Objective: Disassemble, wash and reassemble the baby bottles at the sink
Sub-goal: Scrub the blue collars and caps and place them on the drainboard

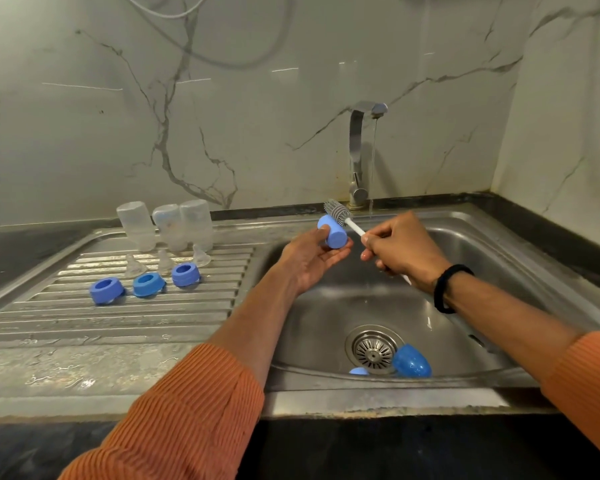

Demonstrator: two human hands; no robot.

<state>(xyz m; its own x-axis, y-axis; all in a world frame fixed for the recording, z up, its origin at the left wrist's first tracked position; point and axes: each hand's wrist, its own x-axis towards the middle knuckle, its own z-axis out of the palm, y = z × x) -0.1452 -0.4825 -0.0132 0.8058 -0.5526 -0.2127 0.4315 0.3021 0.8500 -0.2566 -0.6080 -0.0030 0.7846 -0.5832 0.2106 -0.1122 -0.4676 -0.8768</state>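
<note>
Above the sink [499, 244], a blue cap [335, 233] is cradled by the curled fingers of the left hand [309, 258], while a bottle brush [338, 211] is gripped by its white handle in the right hand [400, 251], fingers closed tightly.

— All that blue: the cap [332, 232] in the left hand [309, 259] is a pale, flat blue, same as the three rings [146, 285] on the drainboard [84, 306].

— And the cap by the drain [412, 361]?

— Deeper blue, speckled and glossy. The brush [338, 211] has grey bristles on a white handle.

— The bottles [168, 225]?

— Cloudy, near colourless, like the teats [163, 263] in front of them.

— Sleeves?

— Orange, finely ribbed; a black band [445, 289] sits on the right wrist.

— The wall [257, 98]?

— Off-white marble with grey veins branching across it. The sink [482, 258] is dull steel, the drainboard striped with ridges, the counter [7, 251] black.
</note>
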